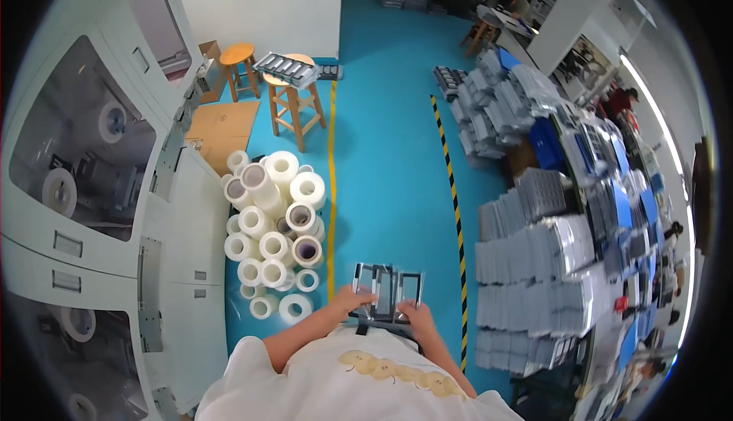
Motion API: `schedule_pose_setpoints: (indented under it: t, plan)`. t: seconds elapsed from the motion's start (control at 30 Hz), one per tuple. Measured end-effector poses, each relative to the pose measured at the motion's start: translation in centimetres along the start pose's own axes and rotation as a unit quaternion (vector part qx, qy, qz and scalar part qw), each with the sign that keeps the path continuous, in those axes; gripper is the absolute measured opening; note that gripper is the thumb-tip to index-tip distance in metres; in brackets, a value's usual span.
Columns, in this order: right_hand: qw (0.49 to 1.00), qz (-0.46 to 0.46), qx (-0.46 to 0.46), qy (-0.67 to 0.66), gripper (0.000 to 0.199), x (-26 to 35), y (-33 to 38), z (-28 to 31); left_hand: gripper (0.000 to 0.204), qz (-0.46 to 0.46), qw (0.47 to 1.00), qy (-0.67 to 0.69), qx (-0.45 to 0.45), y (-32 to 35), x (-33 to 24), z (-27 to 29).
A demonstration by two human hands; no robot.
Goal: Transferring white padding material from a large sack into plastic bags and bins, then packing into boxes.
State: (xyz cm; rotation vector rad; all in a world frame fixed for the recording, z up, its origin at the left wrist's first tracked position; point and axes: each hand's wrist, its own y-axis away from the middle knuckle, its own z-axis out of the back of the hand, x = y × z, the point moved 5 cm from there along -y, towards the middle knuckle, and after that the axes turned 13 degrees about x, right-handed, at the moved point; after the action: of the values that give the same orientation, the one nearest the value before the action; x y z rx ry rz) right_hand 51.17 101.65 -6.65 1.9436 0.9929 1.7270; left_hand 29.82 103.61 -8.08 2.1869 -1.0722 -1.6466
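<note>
In front of my waist I hold a clear plastic tray [387, 287] with several dark rectangular frame-like pieces in it. My left hand [353, 300] grips the tray's left side, fingers reaching over the edge. On the opposite side, my right hand [417, 320] is closed on the tray's right edge. The near edge of the tray lies close to my white shirt. What exactly the dark pieces are is too small to make out.
White film rolls [273, 222] are piled at left beside white machine cabinets [191, 222]. Ahead, a wooden stool [294, 108] bears a similar tray [289, 68]. Stacked grey trays [527, 268] line the right, past a black-yellow floor stripe [450, 192]. People sit farther off.
</note>
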Motion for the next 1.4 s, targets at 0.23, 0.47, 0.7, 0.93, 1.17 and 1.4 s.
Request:
schedule_pose_setpoints:
  t: [0.23, 0.47, 0.7, 0.93, 1.17, 1.4]
  plan:
    - [0.983, -0.008, 0.164, 0.083, 0.016, 16.8, -14.2, 2.1, 0.025, -0.063, 0.978, 0.114, -0.161, -6.0, -11.7, 2.3]
    - [0.938, 0.055, 0.206, 0.274, 0.033, 26.6, -34.1, -2.4, 0.021, -0.118, 0.899, 0.295, -0.301, -13.8, -15.5, 12.9]
    - [0.901, 0.035, 0.242, 0.358, 0.04, 37.3, -51.2, -7.8, 0.016, -0.171, 0.807, 0.402, -0.398, -20.8, -26.0, 24.2]
    - [0.815, 0.106, 0.314, 0.476, 0.04, 46.3, -69.5, -18.7, 0.024, -0.233, 0.734, 0.464, -0.437, -22.8, -33.1, 32.4]
    - [0.703, 0.291, 0.219, 0.61, 0.048, 55.9, -85.7, -33.2, 0.029, -0.236, 0.58, 0.559, -0.544, -25.7, -32.5, 39.1]
    - [0.658, 0.192, 0.143, 0.714, 0.071, 60.7, -91.5, -42.5, 0.022, -0.204, 0.472, 0.596, -0.616, -30.5, -38.2, 41.2]
